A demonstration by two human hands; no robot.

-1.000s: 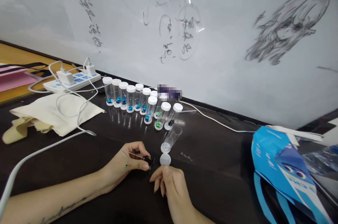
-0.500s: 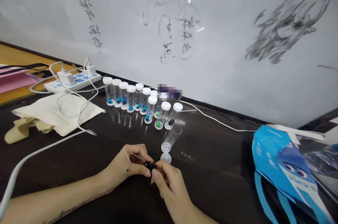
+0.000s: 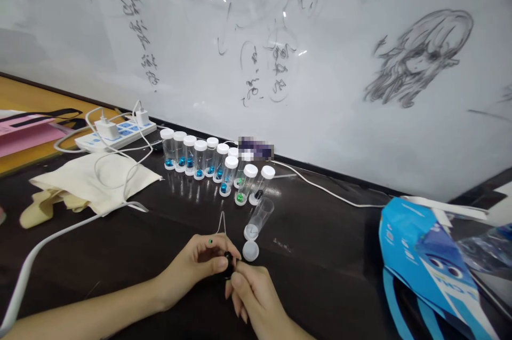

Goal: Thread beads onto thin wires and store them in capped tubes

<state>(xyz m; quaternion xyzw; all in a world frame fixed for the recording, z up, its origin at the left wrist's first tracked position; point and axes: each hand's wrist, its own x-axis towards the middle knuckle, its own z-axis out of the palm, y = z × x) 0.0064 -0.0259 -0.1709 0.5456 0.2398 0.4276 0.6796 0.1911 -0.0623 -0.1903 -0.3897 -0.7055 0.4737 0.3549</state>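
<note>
Over the dark table, my left hand point(image 3: 202, 262) pinches a small, shiny black piece point(image 3: 228, 265) between thumb and forefinger. A thin, pale cord point(image 3: 223, 222) rises from it in a narrow loop. On my left forefinger shows a tiny green bead point(image 3: 210, 241). My right hand point(image 3: 254, 289) meets the piece from the other side, its thumb and forefinger closed on it; its exact kind is hard to make out. Just beyond my fingers a clear tube point(image 3: 261, 214) lies uncapped, with a white round cap point(image 3: 250, 250) nearer to me.
Several capped clear tubes point(image 3: 200, 158) holding blue, green or black pieces stand toward the whiteboard point(image 3: 328, 78). On the left are a cream cloth pouch point(image 3: 96, 177), a power strip point(image 3: 120, 134) and white cables. A blue bag point(image 3: 424, 254) stands at right.
The black piece has turned more upright between my fingers, and its cord now points up instead of hanging over my left hand. The camera view has tilted slightly upward.
</note>
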